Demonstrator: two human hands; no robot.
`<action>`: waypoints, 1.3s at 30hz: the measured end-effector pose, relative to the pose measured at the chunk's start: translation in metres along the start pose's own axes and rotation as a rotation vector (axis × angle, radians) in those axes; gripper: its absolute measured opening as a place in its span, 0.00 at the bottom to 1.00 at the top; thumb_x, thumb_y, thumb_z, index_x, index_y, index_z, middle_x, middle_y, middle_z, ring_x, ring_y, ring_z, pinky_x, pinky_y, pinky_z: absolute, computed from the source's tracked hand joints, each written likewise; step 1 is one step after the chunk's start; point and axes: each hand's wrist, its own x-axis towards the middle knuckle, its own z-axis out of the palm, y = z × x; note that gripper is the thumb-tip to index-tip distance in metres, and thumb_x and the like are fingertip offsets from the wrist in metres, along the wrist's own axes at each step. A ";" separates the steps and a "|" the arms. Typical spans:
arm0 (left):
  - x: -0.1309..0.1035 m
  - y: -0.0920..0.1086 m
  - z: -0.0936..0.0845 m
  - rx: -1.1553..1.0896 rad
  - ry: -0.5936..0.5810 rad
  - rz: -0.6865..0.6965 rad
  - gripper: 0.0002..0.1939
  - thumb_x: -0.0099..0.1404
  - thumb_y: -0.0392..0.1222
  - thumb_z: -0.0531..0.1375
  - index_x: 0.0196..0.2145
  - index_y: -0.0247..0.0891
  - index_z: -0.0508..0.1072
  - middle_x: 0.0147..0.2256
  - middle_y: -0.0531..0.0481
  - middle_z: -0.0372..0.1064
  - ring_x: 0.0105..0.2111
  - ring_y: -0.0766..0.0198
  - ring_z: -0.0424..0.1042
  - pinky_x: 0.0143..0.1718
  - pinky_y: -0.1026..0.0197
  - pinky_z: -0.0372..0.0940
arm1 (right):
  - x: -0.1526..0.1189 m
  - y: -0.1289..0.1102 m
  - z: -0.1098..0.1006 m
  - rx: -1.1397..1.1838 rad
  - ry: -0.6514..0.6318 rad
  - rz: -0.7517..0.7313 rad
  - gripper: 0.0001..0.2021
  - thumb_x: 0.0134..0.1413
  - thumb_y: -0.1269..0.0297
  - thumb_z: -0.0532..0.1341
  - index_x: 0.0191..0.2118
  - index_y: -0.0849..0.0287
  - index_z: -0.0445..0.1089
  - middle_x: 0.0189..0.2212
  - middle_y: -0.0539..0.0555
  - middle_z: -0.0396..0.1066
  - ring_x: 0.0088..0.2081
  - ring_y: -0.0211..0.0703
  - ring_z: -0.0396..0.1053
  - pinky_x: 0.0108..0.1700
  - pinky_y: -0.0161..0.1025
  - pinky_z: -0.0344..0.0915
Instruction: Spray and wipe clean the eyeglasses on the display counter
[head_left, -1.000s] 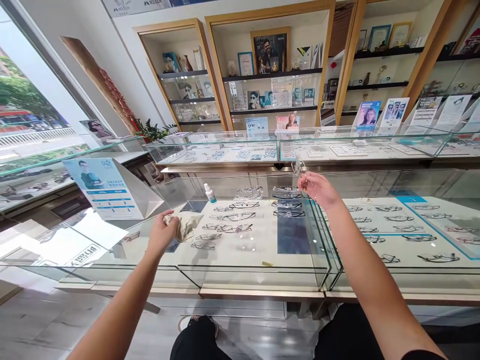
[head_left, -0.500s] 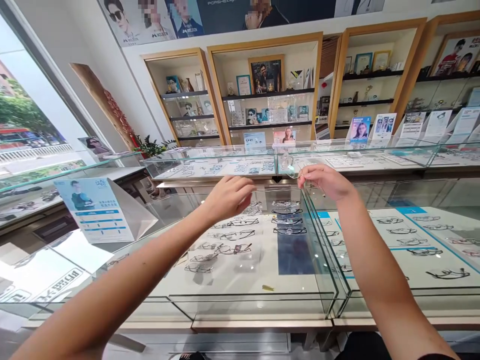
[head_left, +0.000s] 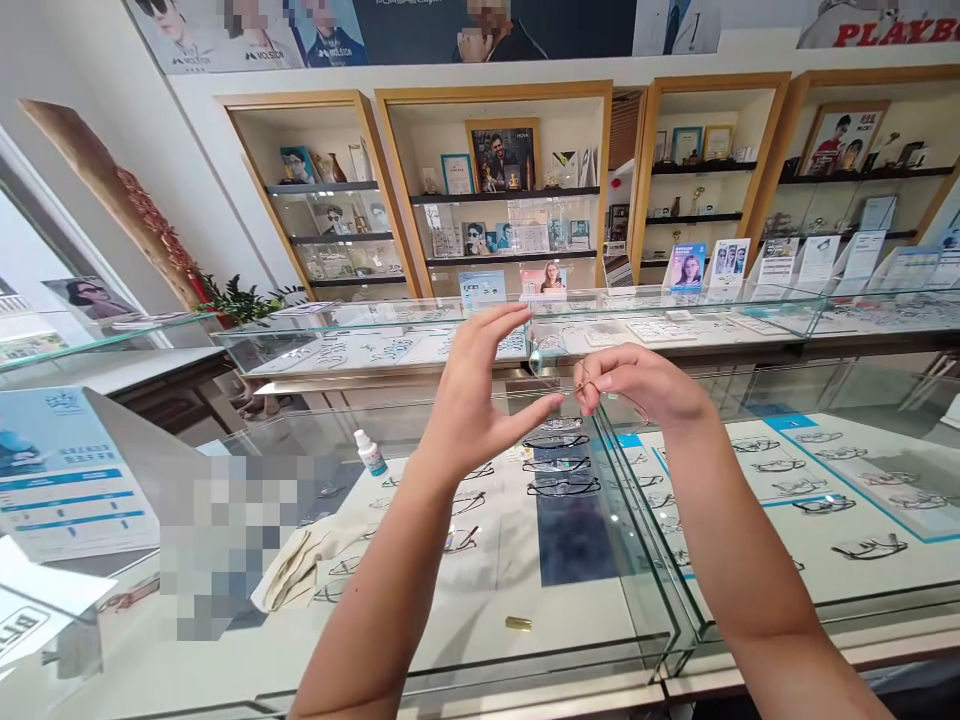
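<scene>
Thin-rimmed eyeglasses (head_left: 550, 352) with clear lenses are held up over the glass counter. The fingers of my right hand (head_left: 645, 382) pinch them by their slender temple arms. My left hand (head_left: 480, 395) is raised just left of the lenses, its thumb and fingers spread wide in a C shape, with nothing in it. I cannot see it touching the frame. Below both hands, dark-framed glasses (head_left: 562, 487) lie in a column inside the display case. Further frames are partly hidden behind my left forearm.
A small white spray bottle (head_left: 369, 453) stands left of my left arm. Nearby lies a beige cloth (head_left: 296, 570). A tent-shaped sign (head_left: 67, 480) stands at the left. Glass case edges (head_left: 637, 540) run below my hands, and another display counter (head_left: 360, 375) lies beyond.
My left hand has opened from curled fingers and come nearer the glasses. My right hand still pinches them, slightly lower. The view has turned right; the bottle and cloth now show.
</scene>
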 end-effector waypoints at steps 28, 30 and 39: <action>-0.013 -0.014 -0.007 0.107 0.097 -0.049 0.24 0.71 0.62 0.70 0.57 0.47 0.80 0.49 0.46 0.82 0.50 0.53 0.80 0.56 0.48 0.74 | -0.008 -0.016 0.017 -0.649 0.508 -0.216 0.14 0.75 0.53 0.59 0.44 0.51 0.81 0.43 0.54 0.80 0.48 0.49 0.77 0.52 0.48 0.73; -0.014 -0.017 -0.009 0.110 0.167 -0.086 0.25 0.70 0.62 0.71 0.57 0.48 0.80 0.49 0.46 0.81 0.50 0.52 0.79 0.56 0.47 0.75 | -0.008 -0.014 0.019 -0.760 0.642 -0.340 0.13 0.73 0.52 0.59 0.48 0.50 0.79 0.45 0.55 0.79 0.50 0.51 0.77 0.53 0.50 0.74; -0.019 -0.024 -0.010 0.136 0.338 -0.216 0.27 0.70 0.62 0.70 0.62 0.50 0.77 0.54 0.44 0.74 0.58 0.48 0.74 0.58 0.44 0.75 | -0.004 -0.012 0.036 -1.143 0.758 -0.470 0.21 0.61 0.55 0.72 0.58 0.45 0.73 0.54 0.56 0.77 0.54 0.58 0.76 0.57 0.57 0.74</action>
